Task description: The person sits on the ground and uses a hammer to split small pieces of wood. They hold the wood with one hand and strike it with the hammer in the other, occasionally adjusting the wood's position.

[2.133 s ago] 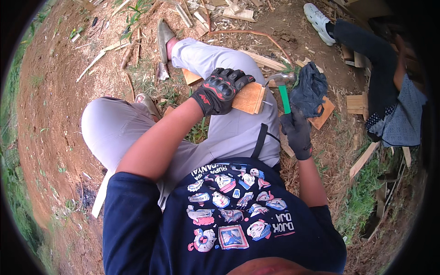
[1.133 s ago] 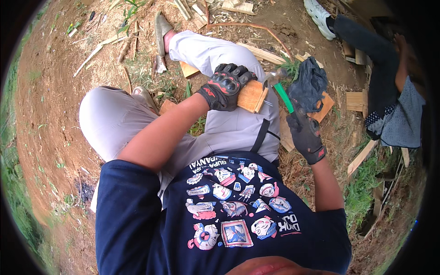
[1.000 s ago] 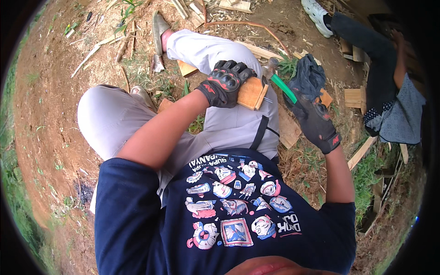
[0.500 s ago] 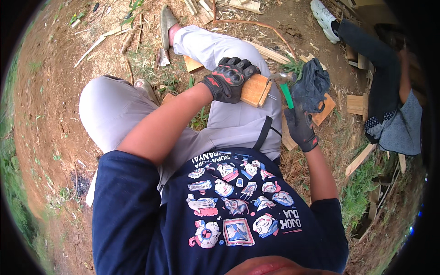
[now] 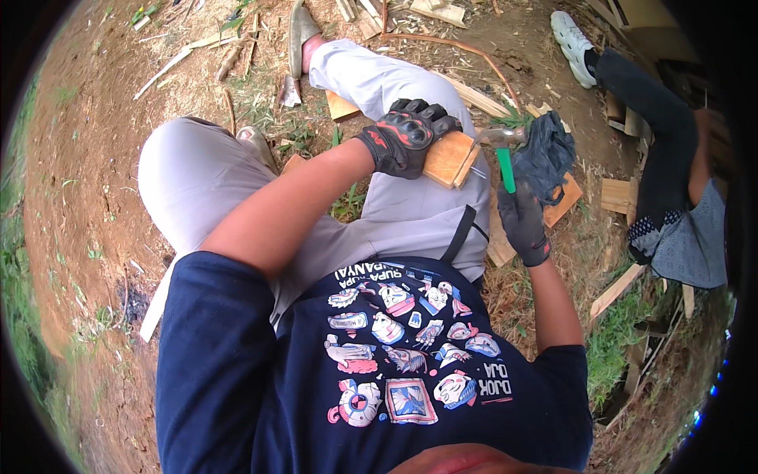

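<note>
Both my hands wear black gloves with red marks. My left hand (image 5: pixel 407 141) is closed on a small wooden block (image 5: pixel 448 159), pressing it against my right thigh. Thin nails (image 5: pixel 478 171) stick out of the block's right side. In my right hand (image 5: pixel 523 225) is a claw hammer (image 5: pixel 506 167) with a green handle, gripped low. The hammer's metal head lies close beside the block's upper right edge, its curved claw toward the wood. Whether the claw touches a nail, I cannot tell.
A dark plastic bag (image 5: pixel 550 150) lies right of the hammer, by an orange-brown wood piece (image 5: pixel 564 201). Another person's leg (image 5: pixel 643 91) is at the right. Scrap wood (image 5: pixel 438 12) and shavings litter the ground ahead. Grass (image 5: pixel 612 347) grows at lower right.
The view has shifted slightly, and the hammer's head now shows more fully beside the block. My left hand keeps its hold on the block, and my right still grips the hammer.
</note>
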`<state>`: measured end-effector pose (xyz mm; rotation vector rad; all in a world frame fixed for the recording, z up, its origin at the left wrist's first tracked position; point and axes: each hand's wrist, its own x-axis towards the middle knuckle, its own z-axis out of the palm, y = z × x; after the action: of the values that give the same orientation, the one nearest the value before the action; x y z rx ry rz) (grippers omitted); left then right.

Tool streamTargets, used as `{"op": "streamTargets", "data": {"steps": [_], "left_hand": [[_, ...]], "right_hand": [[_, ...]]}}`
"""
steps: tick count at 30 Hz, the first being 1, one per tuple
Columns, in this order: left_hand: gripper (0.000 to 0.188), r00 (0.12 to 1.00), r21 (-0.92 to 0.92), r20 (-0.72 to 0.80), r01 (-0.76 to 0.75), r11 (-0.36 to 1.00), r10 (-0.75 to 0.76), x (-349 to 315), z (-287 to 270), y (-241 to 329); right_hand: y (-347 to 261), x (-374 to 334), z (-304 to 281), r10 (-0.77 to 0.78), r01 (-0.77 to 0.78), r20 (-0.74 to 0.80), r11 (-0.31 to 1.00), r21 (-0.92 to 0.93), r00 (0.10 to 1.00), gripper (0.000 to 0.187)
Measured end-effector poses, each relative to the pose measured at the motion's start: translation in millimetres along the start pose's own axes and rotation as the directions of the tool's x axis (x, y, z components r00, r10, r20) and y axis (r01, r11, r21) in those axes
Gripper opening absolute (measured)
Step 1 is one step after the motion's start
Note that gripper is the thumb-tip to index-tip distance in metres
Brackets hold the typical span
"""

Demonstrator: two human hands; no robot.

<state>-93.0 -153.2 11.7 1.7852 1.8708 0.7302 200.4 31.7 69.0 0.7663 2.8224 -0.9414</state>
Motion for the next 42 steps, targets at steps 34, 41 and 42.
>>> {"op": "streamTargets", "data": {"steps": [34,41,42], "left_hand": [[0.084,0.997,-0.078,0.072,0.043,0.996,-0.037,3,-8,-15],[0.084,0.989,-0.142,0.149,0.038,0.989,-0.016,8,-4,-24],[0.083,0.993,-0.102,0.121,0.015,0.995,-0.002,6,-4,-25]], "right_hand": [[-57,21,-53,-0.109,0.207,0.193,0.764,-0.611,0.975,0.030],[12,19,16,-0.369,0.322,0.006,0.803,-0.501,0.929,0.036],[-4,8,-2,-0.247,0.264,0.102,0.833,-0.486,0.964,0.035]]}}
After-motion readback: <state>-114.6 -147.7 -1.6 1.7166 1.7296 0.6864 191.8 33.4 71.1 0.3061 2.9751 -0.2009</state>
